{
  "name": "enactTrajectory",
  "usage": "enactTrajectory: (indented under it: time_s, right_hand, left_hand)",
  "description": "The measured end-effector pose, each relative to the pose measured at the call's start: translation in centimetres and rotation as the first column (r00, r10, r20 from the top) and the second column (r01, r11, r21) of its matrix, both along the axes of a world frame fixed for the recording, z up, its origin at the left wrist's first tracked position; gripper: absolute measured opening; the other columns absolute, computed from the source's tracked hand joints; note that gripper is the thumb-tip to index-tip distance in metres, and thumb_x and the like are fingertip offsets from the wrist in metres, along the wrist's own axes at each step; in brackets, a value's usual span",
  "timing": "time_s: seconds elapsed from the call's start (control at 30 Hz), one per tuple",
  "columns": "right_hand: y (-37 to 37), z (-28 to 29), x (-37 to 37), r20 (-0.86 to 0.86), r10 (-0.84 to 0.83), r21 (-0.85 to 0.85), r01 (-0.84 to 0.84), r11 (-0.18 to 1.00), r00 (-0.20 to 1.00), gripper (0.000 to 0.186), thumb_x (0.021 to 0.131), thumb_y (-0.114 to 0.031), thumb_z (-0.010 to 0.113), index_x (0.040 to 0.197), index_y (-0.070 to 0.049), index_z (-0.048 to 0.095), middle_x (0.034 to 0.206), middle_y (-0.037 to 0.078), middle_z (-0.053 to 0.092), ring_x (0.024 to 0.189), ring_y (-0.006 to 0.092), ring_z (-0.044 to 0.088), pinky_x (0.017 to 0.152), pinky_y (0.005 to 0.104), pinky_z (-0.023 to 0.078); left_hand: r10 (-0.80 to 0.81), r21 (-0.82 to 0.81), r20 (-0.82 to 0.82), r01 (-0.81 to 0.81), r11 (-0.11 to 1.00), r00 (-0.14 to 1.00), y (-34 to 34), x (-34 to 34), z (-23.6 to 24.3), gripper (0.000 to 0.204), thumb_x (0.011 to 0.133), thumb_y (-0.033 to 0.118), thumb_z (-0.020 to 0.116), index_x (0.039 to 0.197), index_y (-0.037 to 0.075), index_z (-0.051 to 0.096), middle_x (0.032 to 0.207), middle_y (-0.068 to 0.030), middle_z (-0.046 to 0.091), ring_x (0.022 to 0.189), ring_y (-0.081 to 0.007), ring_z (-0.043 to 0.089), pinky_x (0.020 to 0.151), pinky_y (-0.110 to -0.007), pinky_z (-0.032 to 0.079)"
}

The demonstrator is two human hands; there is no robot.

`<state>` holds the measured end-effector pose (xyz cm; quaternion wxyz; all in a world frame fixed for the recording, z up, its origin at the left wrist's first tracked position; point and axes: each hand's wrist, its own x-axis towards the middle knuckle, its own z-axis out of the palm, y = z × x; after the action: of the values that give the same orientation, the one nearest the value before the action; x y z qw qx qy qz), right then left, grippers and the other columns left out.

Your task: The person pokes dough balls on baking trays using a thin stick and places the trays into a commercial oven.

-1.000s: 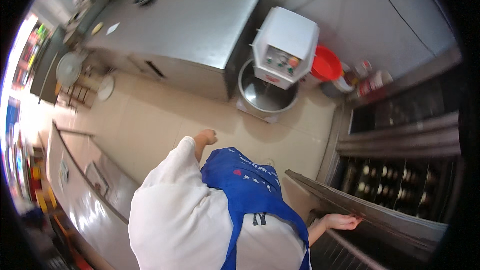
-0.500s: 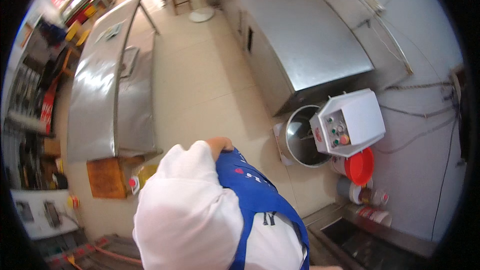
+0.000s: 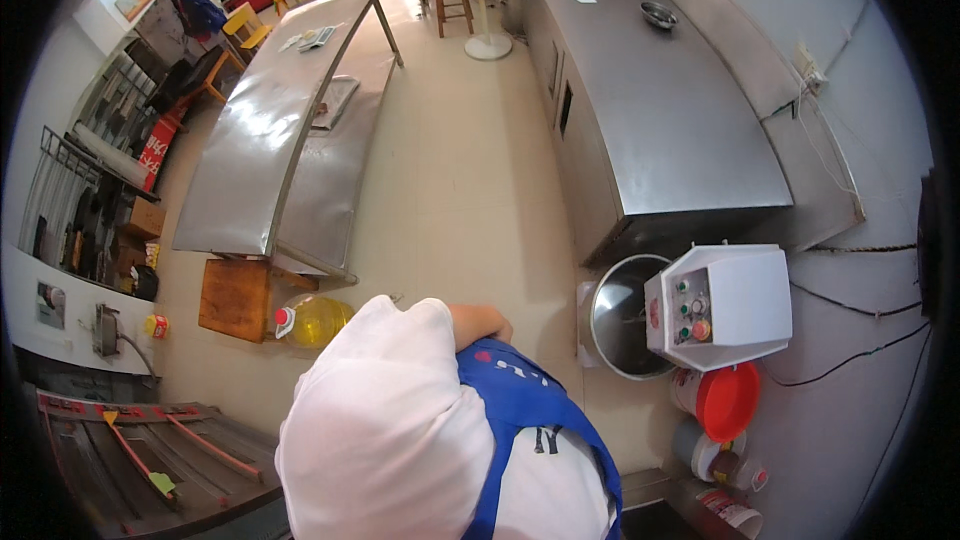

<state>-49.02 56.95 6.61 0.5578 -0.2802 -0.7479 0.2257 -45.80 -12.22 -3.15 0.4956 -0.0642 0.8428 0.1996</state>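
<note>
My left arm, in a white sleeve, reaches up from the lower edge and bends across the front of my blue apron point(image 3: 535, 390). Only a bare part of my left hand point(image 3: 490, 325) and wrist shows past the cuff, against the apron's upper edge. Its fingers are hidden, so whether they hold anything does not show. My right hand is out of view. A large bottle of yellow oil point(image 3: 322, 320) with a red and white cap is on the floor left of my sleeve, beside a wooden stool point(image 3: 233, 298).
A steel table point(image 3: 250, 130) stands at left, a long steel counter point(image 3: 690, 155) at right. A mixer point(image 3: 740, 305) with a steel bowl point(image 3: 615, 335) stands before the counter, with a red basin point(image 3: 735, 402) and tubs nearby. Further back is a white fan point(image 3: 478, 0). Cables hang along the right wall.
My view has swung, so the tables, mixer and bottle sit further right and most lie lower. The oil bottle shows more fully. My left arm keeps its bend across the apron.
</note>
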Motion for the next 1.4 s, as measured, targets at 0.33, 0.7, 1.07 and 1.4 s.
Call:
enactTrajectory:
  time_s: [0.33, 0.7, 1.07, 1.4]
  right_hand:
    - [-16.8, 0.8, -11.3, -0.231, 0.318, -0.158, -0.358, 0.92, 0.92, 0.02, 0.081, -0.011, 0.054, 0.075, 0.006, 0.064, 0.075, 0.016, 0.065, 0.069, 0.0304, 0.061, 0.072, 0.042, 0.05]
    - [-65.6, 16.5, -6.2, 0.474, 0.81, 0.102, -0.892, -0.44, -0.345, 0.007, 0.078, -0.009, 0.064, 0.082, -0.009, 0.058, 0.091, 0.006, 0.061, 0.091, 0.0257, 0.059, 0.081, 0.0401, 0.044]
    - [-71.9, 9.1, -12.0, 0.85, 0.337, -0.182, -0.826, -0.534, -0.405, 0.01, 0.08, -0.017, 0.061, 0.08, -0.008, 0.065, 0.084, 0.012, 0.066, 0.081, 0.0293, 0.064, 0.072, 0.0413, 0.05]
    - [-88.7, 8.9, -15.4, -0.146, 0.443, -0.949, -0.001, -0.315, -0.884, 0.017, 0.093, -0.021, 0.052, 0.092, -0.006, 0.062, 0.081, 0.002, 0.063, 0.071, 0.0105, 0.058, 0.062, 0.0235, 0.046]
  left_hand:
    - [-0.066, 0.071, 0.103, 0.058, 0.996, 0.993, -6.4, 2.0, -2.8, 0.062, 0.087, 0.051, 0.047, 0.13, 0.007, 0.054, 0.135, -0.0171, 0.05, 0.128, -0.0324, 0.045, 0.106, -0.044, 0.034]
    - [0.606, 0.241, -0.064, -0.577, 0.78, 0.793, -14.8, 11.8, 4.5, 0.077, 0.087, 0.065, 0.04, 0.142, 0.011, 0.038, 0.147, -0.0155, 0.035, 0.137, -0.0304, 0.03, 0.11, -0.043, 0.028]
    - [0.876, 0.516, 0.41, -0.856, 0.008, 0.255, -15.2, 20.4, -0.7, 0.075, 0.086, 0.067, 0.044, 0.143, 0.019, 0.038, 0.145, -0.0133, 0.04, 0.136, -0.0292, 0.033, 0.107, -0.045, 0.031]
    - [0.904, 0.798, -0.353, -0.581, 0.157, -0.24, -26.8, 0.1, 15.3, 0.039, 0.096, 0.029, 0.047, 0.123, 0.002, 0.058, 0.114, -0.0099, 0.064, 0.103, -0.0173, 0.06, 0.089, -0.03, 0.046]
